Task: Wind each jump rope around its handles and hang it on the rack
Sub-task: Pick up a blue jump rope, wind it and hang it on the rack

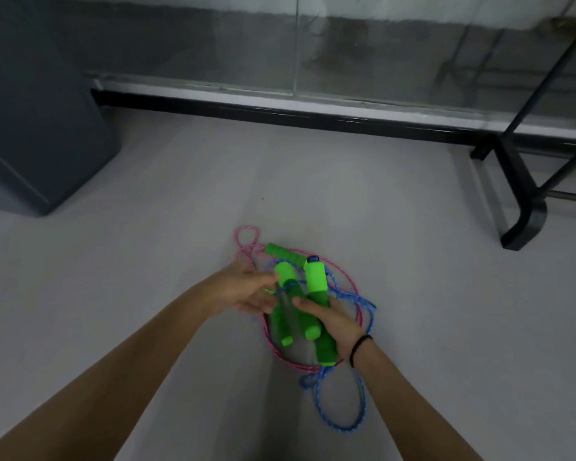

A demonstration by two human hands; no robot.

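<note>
Head view is showing an early stage: right hand (338, 322) and left hand (243, 287) are curling their fingers round green handles (315, 277) just above the floor (147, 261). Pink rope (246, 241) and blue rope (333, 414) are lying tangled and unwound, with nothing hanging on the rack (519, 194) as far as it shows.

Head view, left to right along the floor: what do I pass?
Dark grey cabinet, left hand, green handles, right hand, black rack foot. The pink rope and blue rope overlap the hands, so omitted.

Bright green jump-rope handles (315, 294) among pink and blue cords
The pink rope (246, 242) and blue rope (343, 410) are white-flecked; floor (180, 194) pale grey; rack (519, 194) black.
</note>
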